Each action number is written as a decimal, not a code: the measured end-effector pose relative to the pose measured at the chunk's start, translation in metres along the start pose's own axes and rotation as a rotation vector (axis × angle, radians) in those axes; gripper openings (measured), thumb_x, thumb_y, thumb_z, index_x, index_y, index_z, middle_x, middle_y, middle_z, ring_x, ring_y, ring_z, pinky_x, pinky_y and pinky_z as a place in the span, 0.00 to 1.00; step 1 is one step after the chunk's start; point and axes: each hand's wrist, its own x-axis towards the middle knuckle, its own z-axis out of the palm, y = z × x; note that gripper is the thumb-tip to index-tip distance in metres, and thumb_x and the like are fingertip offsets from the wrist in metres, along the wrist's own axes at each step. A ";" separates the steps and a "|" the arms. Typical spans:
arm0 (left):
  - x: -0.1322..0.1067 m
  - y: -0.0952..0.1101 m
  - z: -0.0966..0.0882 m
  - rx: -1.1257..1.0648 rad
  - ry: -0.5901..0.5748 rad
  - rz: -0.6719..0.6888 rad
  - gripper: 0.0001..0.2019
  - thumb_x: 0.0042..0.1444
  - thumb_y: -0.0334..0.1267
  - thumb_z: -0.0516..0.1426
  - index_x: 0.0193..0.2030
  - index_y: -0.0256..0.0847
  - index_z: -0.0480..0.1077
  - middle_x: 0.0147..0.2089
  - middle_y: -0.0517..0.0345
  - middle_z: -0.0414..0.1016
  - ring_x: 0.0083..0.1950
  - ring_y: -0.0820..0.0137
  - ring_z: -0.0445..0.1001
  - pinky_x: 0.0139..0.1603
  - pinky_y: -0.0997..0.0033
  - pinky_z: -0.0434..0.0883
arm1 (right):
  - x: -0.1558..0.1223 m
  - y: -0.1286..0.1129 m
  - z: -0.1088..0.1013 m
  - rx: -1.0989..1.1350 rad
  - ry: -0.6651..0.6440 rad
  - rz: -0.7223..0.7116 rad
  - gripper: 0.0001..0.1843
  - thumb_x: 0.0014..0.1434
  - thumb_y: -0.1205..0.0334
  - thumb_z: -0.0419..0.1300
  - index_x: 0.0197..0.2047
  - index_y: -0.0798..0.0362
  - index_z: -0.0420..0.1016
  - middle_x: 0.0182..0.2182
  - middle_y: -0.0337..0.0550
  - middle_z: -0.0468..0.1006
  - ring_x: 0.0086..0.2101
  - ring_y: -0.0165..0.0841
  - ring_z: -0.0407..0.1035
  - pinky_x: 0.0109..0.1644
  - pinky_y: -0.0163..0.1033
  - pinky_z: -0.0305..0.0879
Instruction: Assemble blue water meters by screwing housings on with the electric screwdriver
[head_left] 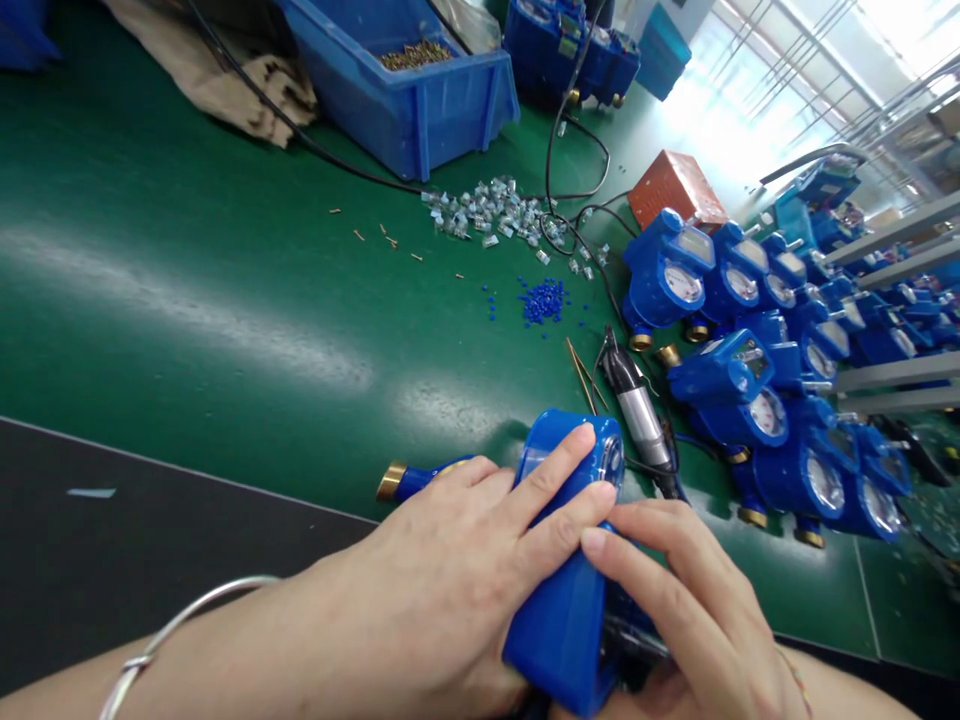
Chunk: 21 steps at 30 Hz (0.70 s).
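Note:
A blue water meter (559, 610) with a brass threaded end lies tilted at the near edge of the green bench, under both hands. My left hand (465, 560) is wrapped over its blue housing, index and middle fingers stretched across the top. My right hand (690, 590) holds the right side, its fingertips pressed to the housing's edge close to my left fingertips. The right thumb and the meter's underside are mostly hidden. Just beyond the meter lie an electric screwdriver (641, 415) and brass-coloured tweezers (583, 375).
Several blue water meters (679, 275) crowd the right side, by a metal rack (900, 385). Small blue caps (544, 300) and clear plastic pieces (495, 210) lie scattered mid-bench. A blue bin (450, 115) of screws, a red-orange box (675, 190) and a black cable (337, 160) sit farther back.

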 end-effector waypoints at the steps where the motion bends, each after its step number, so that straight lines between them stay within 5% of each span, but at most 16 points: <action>1: 0.000 0.000 0.000 0.000 0.007 0.004 0.45 0.52 0.46 0.61 0.74 0.46 0.45 0.78 0.39 0.38 0.60 0.41 0.72 0.56 0.41 0.71 | 0.001 -0.001 0.000 -0.001 0.006 0.007 0.32 0.56 0.43 0.61 0.57 0.56 0.67 0.44 0.56 0.73 0.43 0.46 0.73 0.41 0.50 0.78; 5: 0.000 -0.004 -0.002 -0.009 0.049 0.012 0.45 0.51 0.44 0.62 0.73 0.43 0.46 0.77 0.37 0.45 0.61 0.44 0.71 0.55 0.47 0.72 | 0.002 -0.001 0.002 0.053 -0.014 0.081 0.33 0.58 0.42 0.61 0.59 0.54 0.66 0.46 0.54 0.72 0.45 0.44 0.72 0.44 0.48 0.77; 10: 0.007 -0.012 -0.008 -0.059 0.081 -0.071 0.46 0.51 0.51 0.62 0.73 0.45 0.45 0.77 0.35 0.41 0.57 0.48 0.76 0.54 0.49 0.73 | -0.007 0.014 0.003 0.173 -0.048 0.135 0.48 0.59 0.33 0.58 0.69 0.57 0.51 0.59 0.56 0.61 0.60 0.41 0.60 0.61 0.42 0.67; 13: 0.010 -0.017 -0.010 -0.112 0.066 -0.133 0.49 0.49 0.53 0.64 0.73 0.47 0.46 0.77 0.35 0.38 0.57 0.47 0.76 0.53 0.49 0.75 | -0.018 0.028 0.006 0.260 -0.098 0.188 0.43 0.60 0.35 0.58 0.68 0.55 0.55 0.59 0.52 0.60 0.60 0.37 0.59 0.64 0.37 0.62; 17: 0.011 -0.023 -0.011 -0.221 0.106 -0.137 0.49 0.51 0.55 0.64 0.74 0.45 0.45 0.77 0.40 0.42 0.69 0.47 0.64 0.64 0.48 0.68 | -0.030 0.042 0.014 0.416 -0.067 0.226 0.32 0.66 0.40 0.54 0.66 0.49 0.60 0.58 0.47 0.64 0.57 0.35 0.61 0.63 0.38 0.61; 19: 0.011 -0.028 -0.011 -0.318 0.154 -0.163 0.48 0.53 0.55 0.64 0.74 0.45 0.46 0.77 0.46 0.47 0.73 0.51 0.56 0.70 0.51 0.60 | -0.034 0.047 0.021 0.451 -0.038 0.235 0.37 0.64 0.38 0.55 0.69 0.48 0.55 0.61 0.48 0.61 0.60 0.38 0.59 0.65 0.41 0.60; 21: 0.013 -0.032 -0.011 -0.434 0.188 -0.223 0.45 0.54 0.55 0.63 0.74 0.46 0.49 0.75 0.50 0.54 0.72 0.53 0.59 0.70 0.53 0.60 | -0.037 0.051 0.029 0.493 -0.027 0.235 0.44 0.61 0.35 0.57 0.71 0.47 0.49 0.64 0.50 0.57 0.63 0.42 0.56 0.67 0.46 0.58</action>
